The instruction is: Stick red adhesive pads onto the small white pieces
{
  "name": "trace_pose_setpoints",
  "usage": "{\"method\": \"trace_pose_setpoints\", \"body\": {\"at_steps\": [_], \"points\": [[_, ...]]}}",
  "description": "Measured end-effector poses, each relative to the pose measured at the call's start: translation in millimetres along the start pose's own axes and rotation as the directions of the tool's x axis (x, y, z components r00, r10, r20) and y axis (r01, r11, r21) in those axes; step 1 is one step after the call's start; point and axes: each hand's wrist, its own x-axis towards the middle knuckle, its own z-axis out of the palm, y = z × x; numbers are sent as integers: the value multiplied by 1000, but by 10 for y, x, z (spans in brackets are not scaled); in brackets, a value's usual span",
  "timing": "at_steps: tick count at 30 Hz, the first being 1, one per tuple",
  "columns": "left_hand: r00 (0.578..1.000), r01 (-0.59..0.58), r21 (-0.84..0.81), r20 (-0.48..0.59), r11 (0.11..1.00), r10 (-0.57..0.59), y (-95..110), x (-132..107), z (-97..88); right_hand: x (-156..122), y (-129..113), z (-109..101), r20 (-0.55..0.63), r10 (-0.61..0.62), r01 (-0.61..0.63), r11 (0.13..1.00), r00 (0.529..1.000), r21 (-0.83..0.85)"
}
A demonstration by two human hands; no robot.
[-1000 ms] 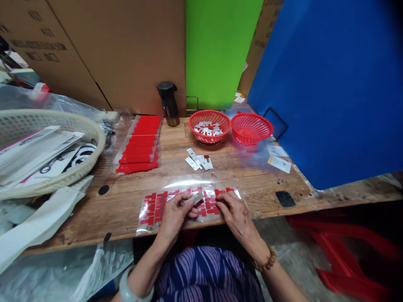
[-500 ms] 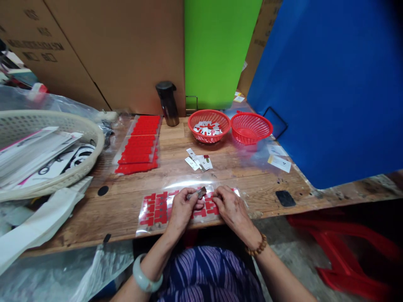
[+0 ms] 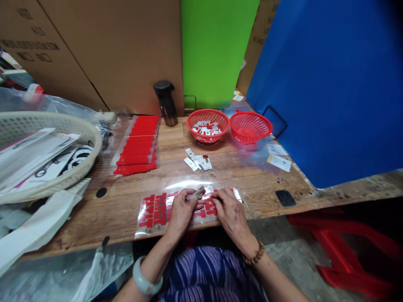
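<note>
A clear plastic sheet of red T-shaped stickers (image 3: 155,212) lies at the near edge of the wooden table (image 3: 126,218). My left hand (image 3: 181,209) rests on it, fingers pinched round a small grey-white strip (image 3: 197,193). My right hand (image 3: 228,209) sits just right of it on the sheet, fingertips curled and pressed down at a red sticker near the strip; what they grip is too small to see. A jade bangle is on my left wrist, a bead bracelet on my right.
Small white tags (image 3: 198,162) lie mid-table. Two red baskets stand behind: one (image 3: 208,124) with tags, one (image 3: 251,126) without. Stacked red sticker sheets (image 3: 138,144), a black flask (image 3: 165,103), a cream basket (image 3: 47,151) of packets, white labels (image 3: 278,161), a black pad (image 3: 285,198).
Both hands stay on the sheet. The strip in my left hand has tipped and shifted slightly, and my right hand has edged left toward it. My view has drifted a little.
</note>
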Motion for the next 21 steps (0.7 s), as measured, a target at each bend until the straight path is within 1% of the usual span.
{"method": "trace_pose_setpoints", "body": {"at_steps": [6, 10, 14, 16, 19, 21], "points": [[1000, 8, -1, -9, 1000, -8, -16, 27, 3, 5, -35, 6, -11, -3, 2, 998, 1000, -59], [1000, 16, 33, 5, 999, -16, -14, 16, 1, -15, -41, 1, -53, 10, -12, 999, 999, -42], [1000, 21, 55, 0, 998, -21, 4, -6, 7, -12, -45, -21, -12, 1, -2, 999, 1000, -51], [1000, 21, 55, -6, 998, -21, 6, -10, 12, -9, -53, -19, 0, 17, -17, 998, 1000, -57], [1000, 8, 54, -22, 998, -7, -7, -4, 20, -5, -62, -5, -16, 39, -40, 998, 999, -54], [999, -7, 58, -32, 998, 8, -21, 5, 25, -5, -57, 1, -29, 27, -29, 999, 999, -36]]}}
